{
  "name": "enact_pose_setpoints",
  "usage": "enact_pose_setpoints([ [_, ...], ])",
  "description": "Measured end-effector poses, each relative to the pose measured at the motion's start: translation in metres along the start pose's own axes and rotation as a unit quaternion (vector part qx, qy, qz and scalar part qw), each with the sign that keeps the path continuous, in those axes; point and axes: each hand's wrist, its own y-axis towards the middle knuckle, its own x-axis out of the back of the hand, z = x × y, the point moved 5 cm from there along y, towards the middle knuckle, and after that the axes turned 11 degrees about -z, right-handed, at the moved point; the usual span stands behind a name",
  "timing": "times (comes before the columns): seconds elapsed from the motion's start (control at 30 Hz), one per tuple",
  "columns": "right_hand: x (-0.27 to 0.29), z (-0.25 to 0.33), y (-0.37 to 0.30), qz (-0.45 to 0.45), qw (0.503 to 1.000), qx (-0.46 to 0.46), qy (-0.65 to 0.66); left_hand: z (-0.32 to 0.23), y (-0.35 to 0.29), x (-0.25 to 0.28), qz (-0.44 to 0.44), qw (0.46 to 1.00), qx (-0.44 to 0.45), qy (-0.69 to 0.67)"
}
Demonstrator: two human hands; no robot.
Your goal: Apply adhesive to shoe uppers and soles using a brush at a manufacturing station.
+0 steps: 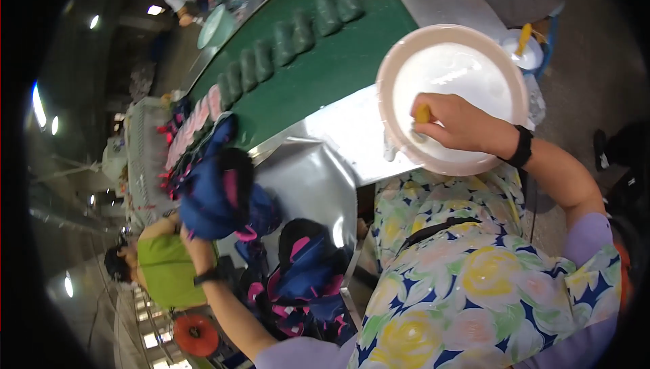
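My right hand [455, 122] is closed around the short yellow handle of a brush [423, 112], inside a wide pink basin [386, 91]. White liquid [467, 66] covers the basin's bottom; the brush's lower end is mostly hidden by my hand. Out to the left, my left hand [192, 239] grips a navy-blue shoe upper [211, 200] with a dark opening and pink trim. Its fingers are partly hidden behind the upper. Below it, similar blue, black and pink uppers [308, 271] lie heaped by a metal tray [305, 172].
A green conveyor belt [325, 74] carries a row of grey-green sole-shaped pieces [283, 44] and pink ones [196, 122]. Beside the basin stands a small white tub [531, 55] with a yellow-handled tool. Co-workers sit across the belt; another, in a lime top [169, 271], is at left.
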Motion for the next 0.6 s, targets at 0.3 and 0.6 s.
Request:
enact_pose_setpoints([
  [0.3, 0.041, -0.008, -0.023, -0.077, 0.995, -0.034, 0.052, 0.053, -0.008, 0.085, -0.017, 0.988, 0.039, 0.149],
  [0.6, 0.015, -0.005, -0.006, -0.084, 0.995, -0.015, 0.050, 0.035, 0.020, 0.103, -0.024, 0.958, 0.161, -0.234],
])
